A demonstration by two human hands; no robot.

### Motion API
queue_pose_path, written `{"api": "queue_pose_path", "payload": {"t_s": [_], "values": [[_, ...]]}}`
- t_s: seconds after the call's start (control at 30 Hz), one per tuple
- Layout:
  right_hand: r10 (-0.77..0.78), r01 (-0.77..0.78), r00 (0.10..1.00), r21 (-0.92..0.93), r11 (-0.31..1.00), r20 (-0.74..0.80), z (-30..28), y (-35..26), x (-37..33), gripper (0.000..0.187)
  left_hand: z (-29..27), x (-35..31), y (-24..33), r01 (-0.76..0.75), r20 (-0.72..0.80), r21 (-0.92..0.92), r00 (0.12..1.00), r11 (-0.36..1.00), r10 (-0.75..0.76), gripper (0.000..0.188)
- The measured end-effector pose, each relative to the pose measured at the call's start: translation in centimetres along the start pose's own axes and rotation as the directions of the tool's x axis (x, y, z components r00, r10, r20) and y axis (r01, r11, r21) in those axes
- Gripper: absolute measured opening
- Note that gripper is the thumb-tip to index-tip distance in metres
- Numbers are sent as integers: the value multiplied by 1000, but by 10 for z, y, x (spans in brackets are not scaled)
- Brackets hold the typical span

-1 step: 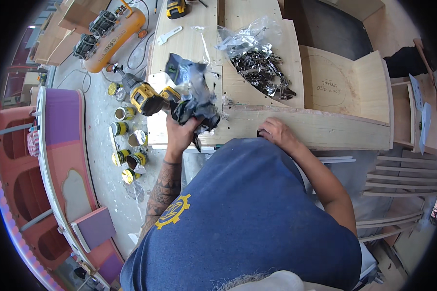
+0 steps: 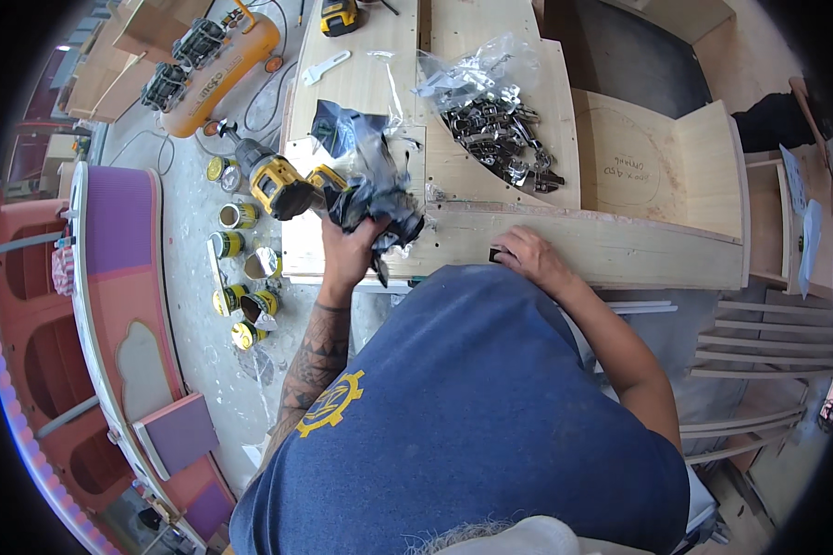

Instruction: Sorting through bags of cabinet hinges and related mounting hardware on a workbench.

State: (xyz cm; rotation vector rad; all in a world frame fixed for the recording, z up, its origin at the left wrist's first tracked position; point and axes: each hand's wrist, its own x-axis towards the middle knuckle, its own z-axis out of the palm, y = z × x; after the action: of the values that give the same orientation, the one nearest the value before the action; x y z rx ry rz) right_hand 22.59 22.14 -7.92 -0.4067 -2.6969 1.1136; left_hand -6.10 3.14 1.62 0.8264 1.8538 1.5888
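My left hand is closed around a crumpled clear-and-dark plastic bag, held over the left part of the wooden worktop. Just left of the bag, a yellow-and-black cordless drill lies at the worktop's edge, partly covered by it. My right hand rests on the near wooden board with its fingers curled. A small dark piece shows at those fingertips; its kind is too small to make out. Beyond the hands lies a pile of metal cabinet hinges, spilling out of a clear plastic bag.
A white flat tool and another yellow-and-black power tool lie farther back on the worktop. Several paint cans stand on the floor at left, near an orange air compressor. An open wooden cabinet sits at right.
My left hand and the plastic bag have shifted very slightly to the right. At my right fingertips, a little more of the small dark piece shows.
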Motion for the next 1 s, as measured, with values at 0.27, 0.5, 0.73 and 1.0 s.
{"api": "queue_pose_path", "payload": {"t_s": [0.27, 0.5, 0.73, 1.0], "values": [[-57, 57, 998, -114, 992, 1, -10, 2, -19, 15, 50, 32, -20, 193, -1, -550, 973, 813, -232, 25], [100, -86, 957, 64, 994, -274, -18, -12, 10, 13, 53, 41, -25, 409, 265, -796, 898, 445, -352, 43], [301, -72, 831, 445, 892, -468, -53, -64, 91, 20, 49, 55, -39, 622, 622, -783, 782, 27, 39, 47], [128, 92, 822, 352, 931, -554, -55, -95, 124, 20, 60, 53, -2, 548, 548, -836, 834, -20, -61, 59]]}}
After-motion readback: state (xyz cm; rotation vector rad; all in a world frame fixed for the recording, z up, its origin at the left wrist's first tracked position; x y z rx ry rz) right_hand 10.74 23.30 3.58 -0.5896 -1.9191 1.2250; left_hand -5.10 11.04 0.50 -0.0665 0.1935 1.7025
